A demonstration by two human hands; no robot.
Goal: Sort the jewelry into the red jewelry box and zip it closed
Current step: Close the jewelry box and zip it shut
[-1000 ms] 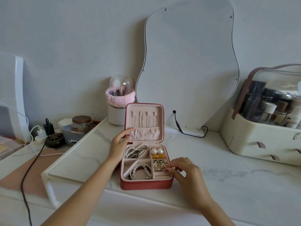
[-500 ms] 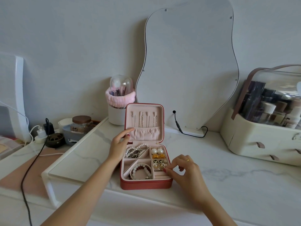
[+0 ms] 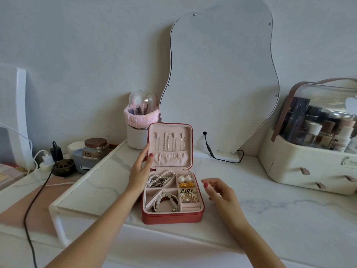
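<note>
On marble table (image 3: 270,219), red jewelry box (image 3: 172,217).

A plain pale wall (image 3: 77,55) backs a white marble-veined worktop (image 3: 270,209), lit softly and evenly. A wavy-edged mirror (image 3: 222,84) leans against the wall, with a cream cosmetics organiser (image 3: 309,167) to its right and a white raised shelf (image 3: 92,182) at the left.
</note>
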